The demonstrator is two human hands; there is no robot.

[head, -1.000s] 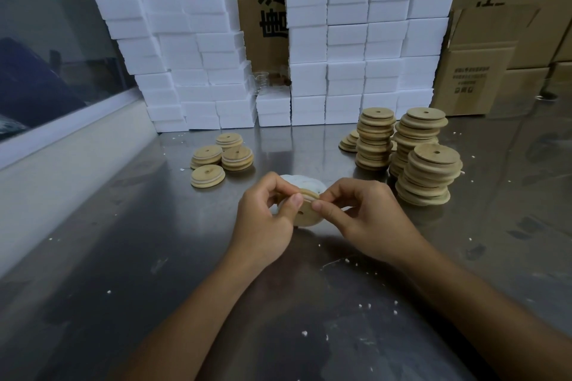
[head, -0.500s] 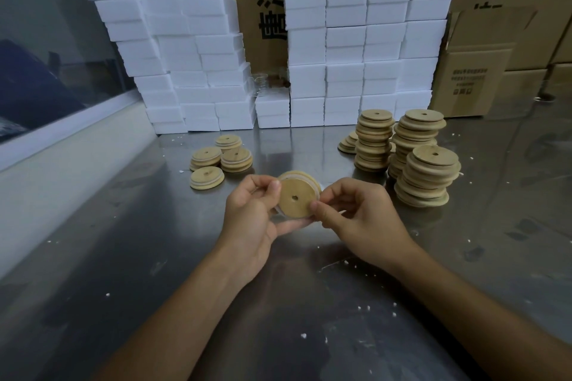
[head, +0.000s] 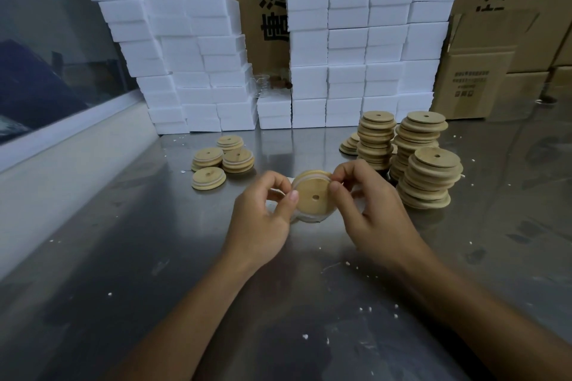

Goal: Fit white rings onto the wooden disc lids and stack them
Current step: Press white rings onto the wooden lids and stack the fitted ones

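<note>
Both hands, left hand (head: pixel 263 216) and right hand (head: pixel 374 210), pinch one wooden lid (head: pixel 312 195) above the table (head: pixel 123 257), its white ring (head: pixel 305 178) seemingly half seated, few finished lids (head: pixel 223 161) left, tall unringed stacks (head: pixel 424 164) waiting right.

Single head-worn wide-angle view, looking forward and down from close above the metal table (head: pixel 130 257), both forearms entering from the bottom edge, white blocks (head: pixel 356 40) and cartons (head: pixel 483 83) behind.
</note>
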